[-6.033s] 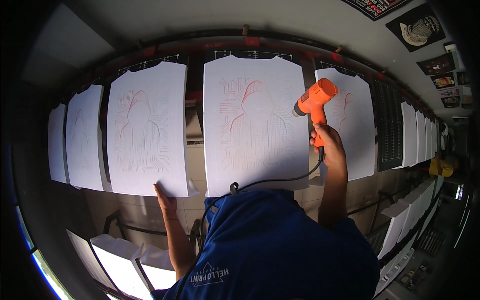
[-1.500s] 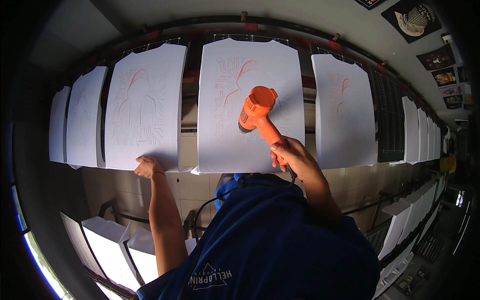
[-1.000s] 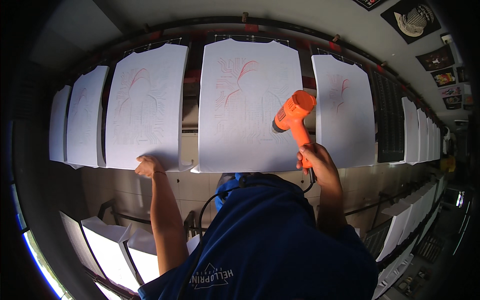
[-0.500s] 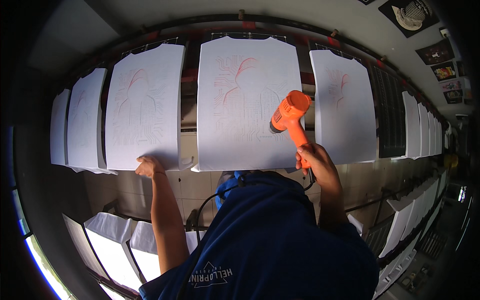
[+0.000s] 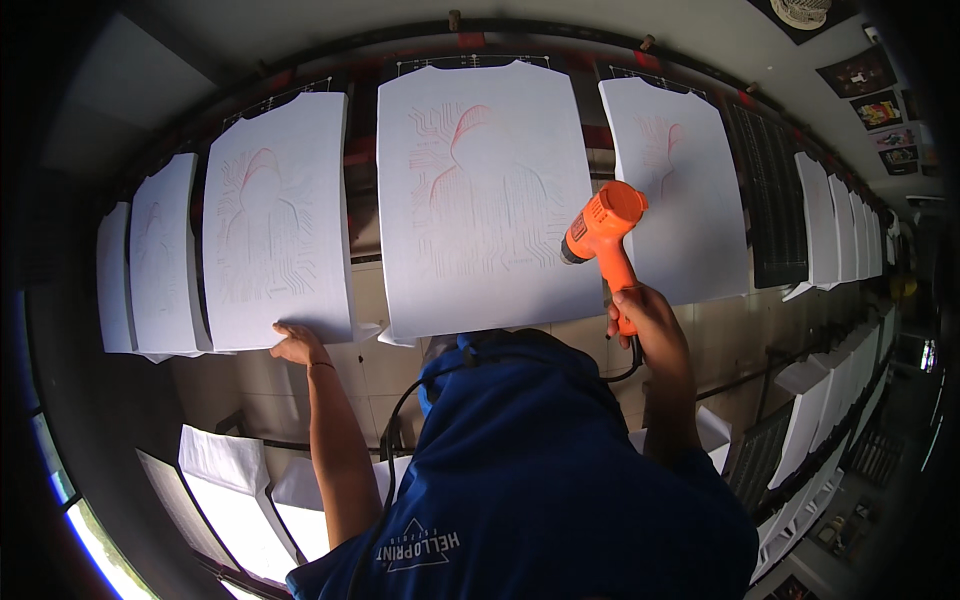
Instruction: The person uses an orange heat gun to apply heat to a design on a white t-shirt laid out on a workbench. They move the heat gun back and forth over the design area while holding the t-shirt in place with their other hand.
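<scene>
At about eight o'clock the left hand point(image 5: 297, 346) is pressed flat, fingers spread and gripping nothing, on the lower edge of the white printed shirt on the left board point(image 5: 278, 220). The orange plastic heat gun point(image 5: 603, 238) is clenched in the right hand point(image 5: 640, 316) at three o'clock, nozzle aimed at the white printed shirt on the middle board point(image 5: 485, 195). Scorching could be caused if the nozzle were held too near one spot, and the trailing black cord point(image 5: 400, 425) might be snagged.

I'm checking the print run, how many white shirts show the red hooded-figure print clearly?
3: middle shirt by the heat gun, left shirt above the left hand, right shirt. Others too faint.
</scene>
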### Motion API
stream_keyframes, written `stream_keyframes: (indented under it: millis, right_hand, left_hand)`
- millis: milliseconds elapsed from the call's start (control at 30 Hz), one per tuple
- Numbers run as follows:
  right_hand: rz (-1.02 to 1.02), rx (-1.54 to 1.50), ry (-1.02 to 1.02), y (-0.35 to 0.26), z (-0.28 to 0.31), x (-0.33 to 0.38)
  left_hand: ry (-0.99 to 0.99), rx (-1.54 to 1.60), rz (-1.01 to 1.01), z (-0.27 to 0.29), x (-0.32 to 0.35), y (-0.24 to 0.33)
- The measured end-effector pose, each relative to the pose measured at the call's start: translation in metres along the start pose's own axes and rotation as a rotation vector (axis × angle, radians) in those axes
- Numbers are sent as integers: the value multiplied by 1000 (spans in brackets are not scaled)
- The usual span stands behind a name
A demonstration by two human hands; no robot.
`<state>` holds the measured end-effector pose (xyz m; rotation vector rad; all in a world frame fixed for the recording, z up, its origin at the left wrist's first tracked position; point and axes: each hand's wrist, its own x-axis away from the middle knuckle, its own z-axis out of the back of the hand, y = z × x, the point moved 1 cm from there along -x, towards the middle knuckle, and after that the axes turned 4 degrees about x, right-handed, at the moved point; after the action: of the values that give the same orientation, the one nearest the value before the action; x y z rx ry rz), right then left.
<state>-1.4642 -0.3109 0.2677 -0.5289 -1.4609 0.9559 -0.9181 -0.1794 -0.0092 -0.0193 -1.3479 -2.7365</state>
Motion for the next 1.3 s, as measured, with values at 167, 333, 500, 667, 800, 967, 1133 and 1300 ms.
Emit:
stream_keyframes:
  millis: [167,333,500,667,800,967,1133,1300]
  right_hand:
    - [-25,-19,-12,0,0,11]
    - [21,1,-39,4,-14,8]
    - [8,-9,-97,3,-18,-2]
    - [69,0,-49,-1,-39,-9]
    - [39,-35,-105,-4,-36,-15]
    - [128,-25,61,-6,-46,-32]
    - [113,3,-75,-13,-57,-30]
    - [50,53,-178,-12,-56,-16]
  left_hand:
    - [-10,19,56,-2,17,12]
    - [10,38,70,-2,13,12]
    - [33,60,89,0,24,20]
    - [11,43,30,-3,15,10]
    - [-16,95,13,-3,13,4]
    - [8,94,54,-3,16,10]
    - [-15,87,70,1,21,17]
    - [-59,143,75,2,23,17]
